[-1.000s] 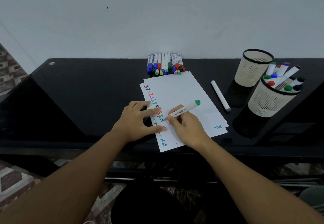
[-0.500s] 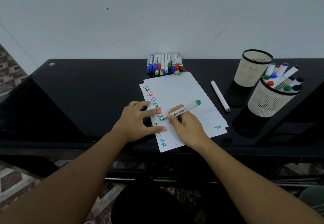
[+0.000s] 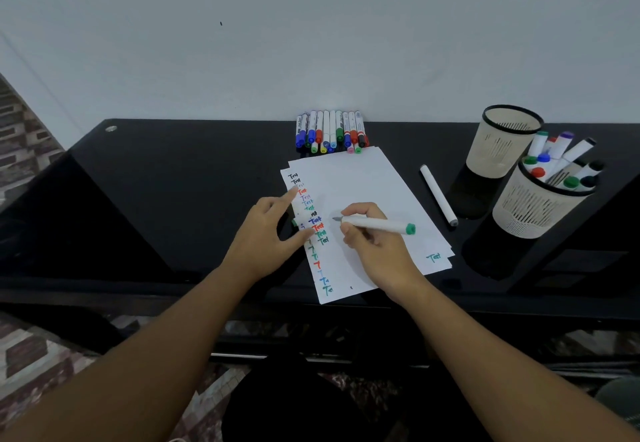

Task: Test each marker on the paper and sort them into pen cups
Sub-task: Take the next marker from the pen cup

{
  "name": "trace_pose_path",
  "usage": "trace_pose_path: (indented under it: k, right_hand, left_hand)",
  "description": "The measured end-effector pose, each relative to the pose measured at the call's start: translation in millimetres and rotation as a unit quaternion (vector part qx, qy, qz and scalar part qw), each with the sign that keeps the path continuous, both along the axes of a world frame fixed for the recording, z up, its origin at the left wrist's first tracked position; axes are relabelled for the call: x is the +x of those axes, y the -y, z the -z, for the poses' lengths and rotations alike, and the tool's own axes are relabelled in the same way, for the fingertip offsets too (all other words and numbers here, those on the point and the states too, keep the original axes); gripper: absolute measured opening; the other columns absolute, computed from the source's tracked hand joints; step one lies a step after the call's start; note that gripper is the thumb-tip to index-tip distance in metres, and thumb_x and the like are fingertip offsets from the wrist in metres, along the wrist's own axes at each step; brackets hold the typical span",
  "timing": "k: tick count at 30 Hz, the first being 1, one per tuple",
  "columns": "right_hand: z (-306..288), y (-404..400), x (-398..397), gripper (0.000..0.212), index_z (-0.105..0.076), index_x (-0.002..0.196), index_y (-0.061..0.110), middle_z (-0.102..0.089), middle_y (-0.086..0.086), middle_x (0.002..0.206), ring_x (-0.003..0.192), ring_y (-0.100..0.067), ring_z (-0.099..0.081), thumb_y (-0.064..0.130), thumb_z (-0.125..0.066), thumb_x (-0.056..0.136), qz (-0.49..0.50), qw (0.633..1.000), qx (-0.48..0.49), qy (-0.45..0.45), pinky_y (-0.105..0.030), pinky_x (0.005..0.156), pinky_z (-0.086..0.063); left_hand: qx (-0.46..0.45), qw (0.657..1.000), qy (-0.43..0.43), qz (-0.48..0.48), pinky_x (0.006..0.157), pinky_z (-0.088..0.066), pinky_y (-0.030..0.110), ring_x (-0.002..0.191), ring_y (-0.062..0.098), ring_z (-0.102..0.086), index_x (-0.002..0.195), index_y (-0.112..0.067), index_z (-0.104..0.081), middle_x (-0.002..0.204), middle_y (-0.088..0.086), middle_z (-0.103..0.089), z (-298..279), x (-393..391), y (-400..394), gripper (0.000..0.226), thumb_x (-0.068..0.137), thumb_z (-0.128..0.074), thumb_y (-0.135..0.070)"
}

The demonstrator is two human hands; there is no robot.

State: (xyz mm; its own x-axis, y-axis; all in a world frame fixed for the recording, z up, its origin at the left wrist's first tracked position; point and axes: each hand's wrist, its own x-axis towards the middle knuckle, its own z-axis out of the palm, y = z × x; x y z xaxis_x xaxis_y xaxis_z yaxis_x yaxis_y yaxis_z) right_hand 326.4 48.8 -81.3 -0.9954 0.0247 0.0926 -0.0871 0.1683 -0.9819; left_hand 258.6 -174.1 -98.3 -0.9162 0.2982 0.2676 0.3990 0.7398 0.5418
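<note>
My right hand (image 3: 377,247) grips a white marker (image 3: 377,224) with a green end. Its bare tip points left, just above the white paper (image 3: 363,182), beside a column of coloured "Test" marks. My left hand (image 3: 266,233) hovers at the paper's left edge with index finger and thumb stretched out; a small green cap (image 3: 294,222) peeks from its curled fingers. A row of several capped markers (image 3: 329,131) lies behind the paper. At the right stand two mesh pen cups: the far cup (image 3: 502,143) looks empty, the near cup (image 3: 533,206) holds several markers.
A loose white marker (image 3: 438,194) lies on the black glossy table (image 3: 173,182) between the paper and the cups. A white wall runs directly behind the table. The table's front edge is just below my wrists.
My right hand has raised the marker tip off the paper and turned the marker nearly level. My left hand has lifted its fingers from the sheet, index finger now pointing up.
</note>
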Motion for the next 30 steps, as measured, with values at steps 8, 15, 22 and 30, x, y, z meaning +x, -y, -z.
trace_pose_path:
  k: [8, 15, 22, 30]
  right_hand:
    - [-8.7, -12.8, 4.8, 0.061, -0.040, 0.147, 0.042, -0.059, 0.015, 0.136, 0.129, -0.006, -0.055, 0.001, -0.052, 0.102, -0.087, 0.985, 0.146, 0.000, -0.027, 0.110, -0.044]
    - [-38.4, -22.6, -12.1, 0.106, 0.003, 0.161, 0.047, -0.012, 0.018, 0.170, 0.153, -0.008, -0.025, -0.016, -0.048, 0.093, -0.160, 0.967, 0.190, 0.060, -0.007, 0.091, -0.045]
    - [-59.8, -20.7, -31.5, 0.046, -0.050, 0.145, 0.042, -0.041, 0.009, 0.157, 0.122, -0.014, -0.064, 0.026, -0.048, 0.102, -0.126, 0.989, 0.056, 0.048, -0.033, 0.106, -0.049]
    - [-45.7, -19.5, -46.1, 0.040, -0.043, 0.139, 0.035, -0.068, 0.005, 0.127, 0.101, -0.021, -0.066, 0.030, -0.061, 0.104, -0.102, 0.924, 0.369, 0.016, -0.038, 0.089, -0.051]
  left_hand:
    - [0.006, 0.999, 0.025, -0.035, 0.092, -0.037, 0.024, 0.115, 0.011, -0.044, 0.124, -0.026, -0.072, 0.121, -0.009, -0.055, -2.0, -9.4, -5.9, 0.033, 0.095, -0.068, -0.041]
    - [0.003, 0.999, -0.027, -0.043, 0.083, -0.045, 0.029, 0.100, 0.012, -0.051, 0.123, -0.026, -0.069, 0.108, -0.008, -0.063, 2.4, -4.9, -4.7, 0.026, 0.100, -0.062, -0.035]
    - [0.018, 0.997, -0.053, -0.044, 0.080, -0.053, 0.032, 0.093, 0.008, -0.057, 0.124, -0.022, -0.069, 0.104, -0.009, -0.065, 1.5, -3.4, -4.1, 0.027, 0.100, -0.062, -0.033]
    - [0.024, 0.997, -0.062, -0.045, 0.079, -0.053, 0.032, 0.094, 0.008, -0.060, 0.124, -0.022, -0.068, 0.111, -0.008, -0.069, -0.3, -0.3, -4.7, 0.026, 0.100, -0.062, -0.030]
